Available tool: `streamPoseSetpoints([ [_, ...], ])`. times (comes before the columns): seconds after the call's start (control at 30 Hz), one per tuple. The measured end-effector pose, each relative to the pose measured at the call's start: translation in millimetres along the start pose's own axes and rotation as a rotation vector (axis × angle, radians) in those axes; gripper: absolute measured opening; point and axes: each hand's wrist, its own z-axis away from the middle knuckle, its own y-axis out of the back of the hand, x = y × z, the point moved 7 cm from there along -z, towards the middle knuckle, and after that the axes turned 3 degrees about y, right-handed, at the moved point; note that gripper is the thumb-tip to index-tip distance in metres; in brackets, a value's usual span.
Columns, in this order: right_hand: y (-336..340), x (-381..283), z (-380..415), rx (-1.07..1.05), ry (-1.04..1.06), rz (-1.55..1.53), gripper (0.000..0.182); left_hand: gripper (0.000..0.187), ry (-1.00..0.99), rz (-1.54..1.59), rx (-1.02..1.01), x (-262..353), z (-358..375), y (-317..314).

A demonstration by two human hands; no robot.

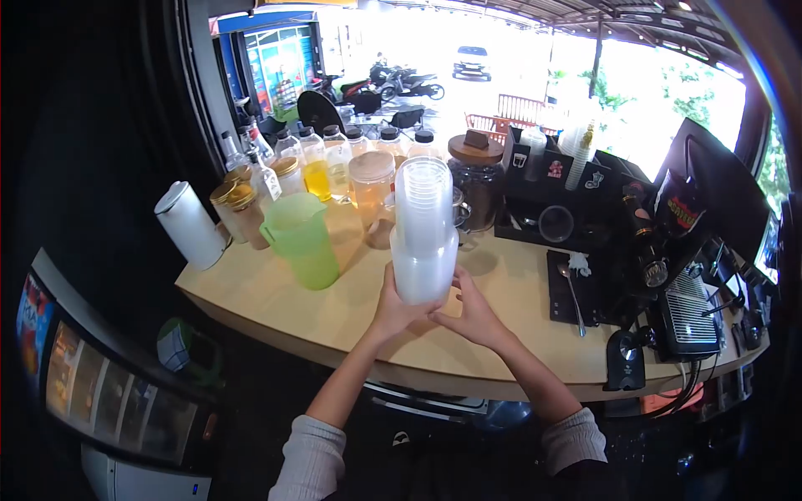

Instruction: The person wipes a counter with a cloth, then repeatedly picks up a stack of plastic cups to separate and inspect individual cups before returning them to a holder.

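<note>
A tall stack of clear plastic cups (424, 259) stands upright in front of me, above the wooden counter near its front edge. My left hand (396, 307) is wrapped around the lower left side and base of the stack. Against its lower right side is my right hand (473, 312), thumb at the base and fingers partly hidden behind the cups. Left of the stack is a translucent green pitcher (302, 246). Just behind it sits a glass jar with an amber liquid (372, 196).
Several bottles (316, 171) line the counter's back edge. A large dark jar with a wooden lid (480, 196) stands behind the cups. To the right are a black cup organizer (543, 179), a spoon (573, 292) on a black mat and an espresso machine (689, 317). A white canister (190, 225) stands far left.
</note>
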Motion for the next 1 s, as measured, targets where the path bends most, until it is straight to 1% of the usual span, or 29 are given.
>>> streamPoseSetpoints([
  [0.03, -3, 14, -8, -0.007, -0.004, -0.006, 0.091, 0.087, 0.007, 0.008, -0.007, -13, -10, 6],
  [0.1, -8, 25, -18, -0.02, -0.023, -0.023, 0.089, 0.091, 0.02, -0.151, 0.009, -40, -22, 20],
  [0.13, -8, 26, -25, -0.044, -0.039, -0.037, 0.089, 0.091, 0.036, -0.148, 0.011, -48, -27, 25],
  [0.2, -12, 24, -29, -0.092, -0.069, -0.061, 0.09, 0.088, 0.119, -0.234, 0.051, -64, -28, 35],
  [0.23, -12, 22, -34, -0.127, -0.098, -0.059, 0.09, 0.088, 0.125, -0.019, 0.041, -66, -27, 32],
  [0.27, -13, 23, -39, -0.16, -0.124, -0.057, 0.091, 0.088, 0.129, -0.021, 0.051, -67, -28, 32],
  [0.3, -14, 26, -42, -0.169, -0.126, -0.063, 0.091, 0.089, 0.116, 0.04, 0.078, -67, -27, 33],
  [0.33, -13, 27, -46, -0.165, -0.092, -0.049, 0.091, 0.09, 0.103, 0.101, 0.103, -62, -26, 34],
  [0.37, -11, 26, -51, -0.16, -0.055, -0.032, 0.091, 0.09, 0.105, 0.098, 0.11, -58, -24, 34],
  [0.4, -8, 24, -59, -0.166, -0.05, -0.035, 0.091, 0.092, 0.108, -0.043, 0.116, -51, -23, 34],
  [0.43, 0, 11, -68, -0.121, 0.009, -0.061, 0.093, 0.093, 0.112, -0.184, 0.122, -45, -23, 34],
  [0.47, 6, 2, -76, -0.078, 0.065, -0.087, 0.096, 0.093, 0.114, -0.186, 0.132, -46, -23, 36],
  [0.5, 6, 0, -82, -0.088, 0.068, -0.091, 0.096, 0.095, 0.113, -0.153, 0.107, -48, -24, 36],
  [0.57, 12, -10, -96, 0.015, 0.187, 0.067, 0.104, 0.097, 0.113, -0.13, 0.089, -49, -26, 41],
  [0.6, 10, -12, -104, 0.011, 0.189, 0.059, 0.104, 0.099, 0.057, -0.219, 0.1, -46, -26, 43],
  [0.63, 9, -20, -112, 0.013, 0.246, 0.115, 0.104, 0.101, 0.002, -0.305, 0.109, -43, -26, 44],
  [0.67, 7, -26, -116, 0.013, 0.303, 0.171, 0.103, 0.101, 0.009, -0.309, 0.114, -44, -25, 45],
  [0.7, 6, -26, -120, 0.007, 0.302, 0.165, 0.103, 0.103, 0.005, -0.281, 0.11, -46, -24, 44],
  [0.77, 0, -22, -125, -0.055, 0.237, 0.087, 0.106, 0.105, 0.003, -0.259, 0.115, -37, -23, 44],
  [0.83, -1, -24, -126, -0.066, 0.212, 0.057, 0.104, 0.1, 0.02, -0.303, 0.128, -29, -21, 44],
  [0.93, -1, -26, -127, -0.077, 0.153, 0.019, 0.102, 0.097, -0.002, -0.271, 0.13, -25, -21, 45],
  [1.0, -1, -25, -128, -0.077, 0.127, 0.006, 0.101, 0.097, -0.012, -0.31, 0.144, -30, -22, 47],
])
